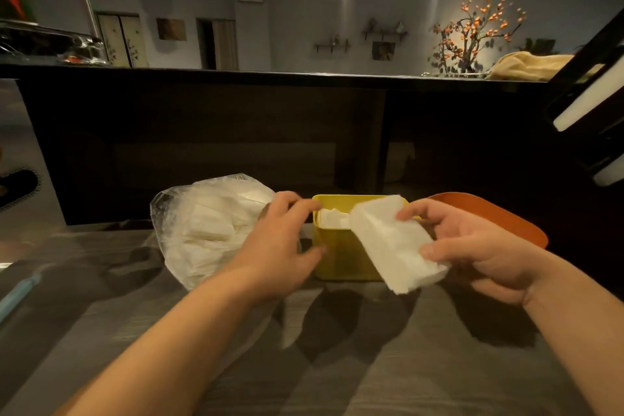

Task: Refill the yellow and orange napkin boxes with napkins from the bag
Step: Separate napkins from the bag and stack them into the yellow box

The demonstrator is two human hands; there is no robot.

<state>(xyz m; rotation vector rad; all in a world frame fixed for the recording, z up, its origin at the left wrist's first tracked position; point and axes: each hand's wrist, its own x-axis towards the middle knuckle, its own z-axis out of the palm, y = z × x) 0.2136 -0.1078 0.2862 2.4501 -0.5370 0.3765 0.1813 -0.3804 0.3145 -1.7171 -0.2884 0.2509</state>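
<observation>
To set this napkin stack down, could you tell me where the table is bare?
Bare table lies between the forearms, nearer than the yellow box. The back row is crowded: bag, yellow box, orange box.

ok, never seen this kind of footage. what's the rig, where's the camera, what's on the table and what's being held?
No machine here: these are a person's two bare hands. The single picture comes from a wide-angle camera worn on the person's head, looking forward and down. On the wooden table stand a clear bag full of napkins at the left, a yellow box in the middle with white sheets already inside, and an orange box at the right, partly hidden behind the right hand. That hand grips a napkin stack, tilted over the yellow box's rim. The left hand is at that box's left side; blur hides whether it grips.
</observation>
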